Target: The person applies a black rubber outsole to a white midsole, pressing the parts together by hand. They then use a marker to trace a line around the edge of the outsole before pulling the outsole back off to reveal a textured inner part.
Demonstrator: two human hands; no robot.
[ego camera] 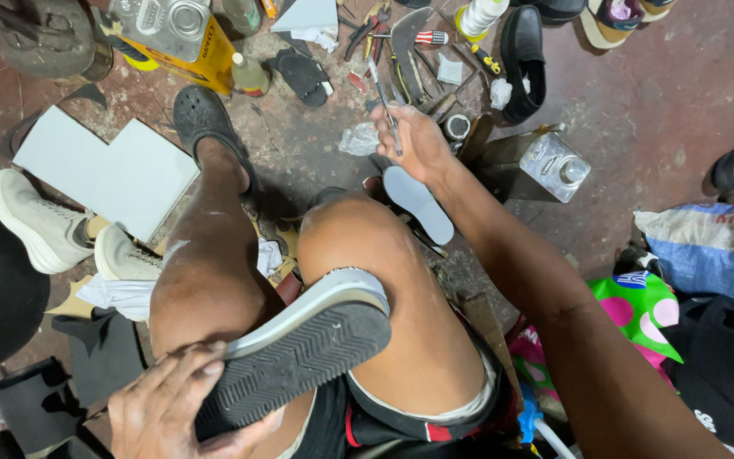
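Lower middle of frame, across your knees: shoe sole (299,348) gripped by left hand (172,408) | right hand (414,140) pinches a thin tool (386,106), probably a brush | sole light, flexible; hold its rim.

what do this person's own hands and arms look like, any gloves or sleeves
Both are bare: no gloves, no sleeves, no watch or rings that show. The left hand has pale dusty smears on the fingers and short nails. The right hand leads into a long bare forearm, uncovered as far as the picture's lower edge.
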